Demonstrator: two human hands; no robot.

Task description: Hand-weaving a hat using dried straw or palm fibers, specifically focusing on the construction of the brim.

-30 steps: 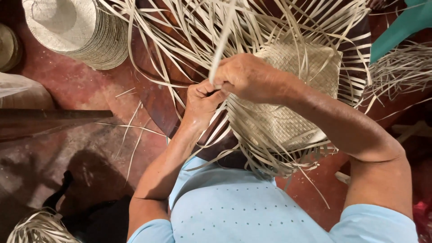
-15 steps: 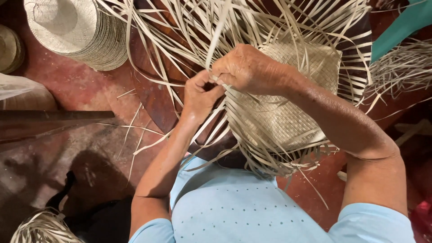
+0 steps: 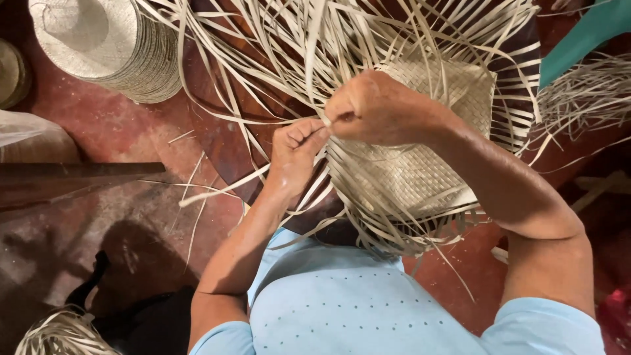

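My right hand is clenched into a fist around a pale straw strip, pinching it at the edge of the woven piece, and the strip runs up and away from my knuckles. My left hand sits right against it, fingers curled and gripping the neighbouring strands at the same spot, so the two hands touch over the rim of the weave. Beneath them lies the half-woven straw mat, a tight checkered panel resting on a dark round wooden surface just in front of my chest. Loose strands fan out from its every side, long ones spreading away from me, shorter ones hanging toward my light blue shirt. Past the surface, on the reddish floor, stands a stack of finished straw hats, well apart from my hands on the far left. A few stray slivers lie on the floor near it. A bundle of straw shows at the lower left corner beside a dark bag, and another sheaf of straw lies off to the right under something teal.
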